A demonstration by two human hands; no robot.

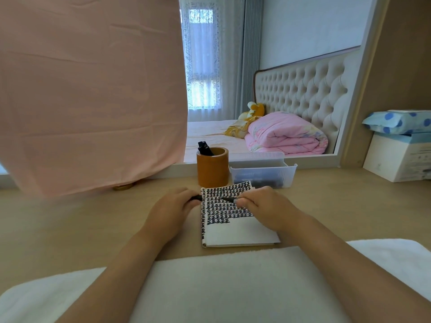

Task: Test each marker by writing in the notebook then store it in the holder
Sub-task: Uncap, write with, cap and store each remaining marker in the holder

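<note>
Notebook (235, 227) is lying open on the wooden desk (70, 224), its upper page filled with rows of black marks. I am seeing the right hand (263, 206) gripping a black marker (229, 199), its tip pointing left over the written rows; whether the tip is touching the paper I cannot tell. The left hand (173, 208) is curling around a small dark piece (196, 198) just beside the notebook's left edge, probably the cap. Behind the notebook, the brown cylindrical holder (212, 169) is standing upright with black markers (205, 148) leaning inside. Just right of it, a translucent plastic tray (263, 173) is holding dark items, too blurred to name.
</note>
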